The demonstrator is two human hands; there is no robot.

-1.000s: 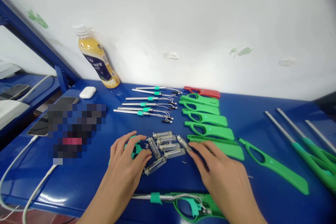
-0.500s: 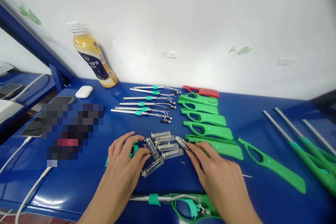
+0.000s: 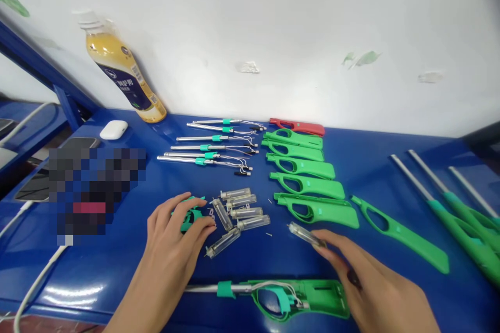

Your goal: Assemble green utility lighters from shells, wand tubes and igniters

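Note:
My right hand (image 3: 363, 276) pinches a clear fuel tank (image 3: 302, 233) between thumb and fingertips, above the table's right-middle part. A small dark object (image 3: 354, 278) shows under that palm; its kind is hidden. My left hand (image 3: 177, 231) is curved over a pile of teal plastic pieces (image 3: 191, 217), thumb and forefinger apart beside small white parts (image 3: 212, 213). Several other clear fuel tanks (image 3: 247, 213) lie just right of it. In front is an open green lighter shell half (image 3: 326, 296) with a metal tube (image 3: 205, 289), wires and a teal trigger (image 3: 283, 299) in it.
Metal rods with wires (image 3: 193, 148) lie in a row behind. Green shells (image 3: 312, 184) and a red shell (image 3: 299, 126) are stacked to the right, near long-nosed green lighters (image 3: 449, 218). A juice bottle (image 3: 121, 73), white earbud case (image 3: 113, 129) and phone (image 3: 78, 148) occupy the left.
My right hand has drawn one fuel tank away from the cluster, to the right and towards me, above the open shell's right end. My left hand stays over the teal pieces.

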